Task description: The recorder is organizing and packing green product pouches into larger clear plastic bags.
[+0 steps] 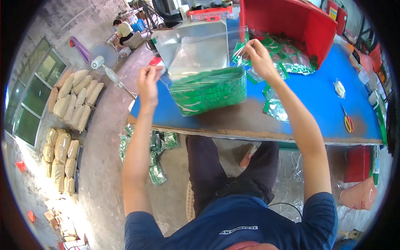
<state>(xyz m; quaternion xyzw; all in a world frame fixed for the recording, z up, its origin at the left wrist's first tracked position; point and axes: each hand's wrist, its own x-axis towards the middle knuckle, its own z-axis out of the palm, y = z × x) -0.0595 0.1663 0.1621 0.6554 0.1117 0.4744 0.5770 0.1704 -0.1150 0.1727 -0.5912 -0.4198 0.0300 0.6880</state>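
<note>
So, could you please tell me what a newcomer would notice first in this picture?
Probably the clear plastic bag held up by both hands, left hand and right hand, with a block of green packets inside, over the blue table. Next, the red bin behind spilling loose green packets.

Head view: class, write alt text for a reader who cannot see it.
Both hands, left hand and right hand, hold open a clear plastic bag filled with green packets on a blue table. A red bin lies tipped behind.
</note>
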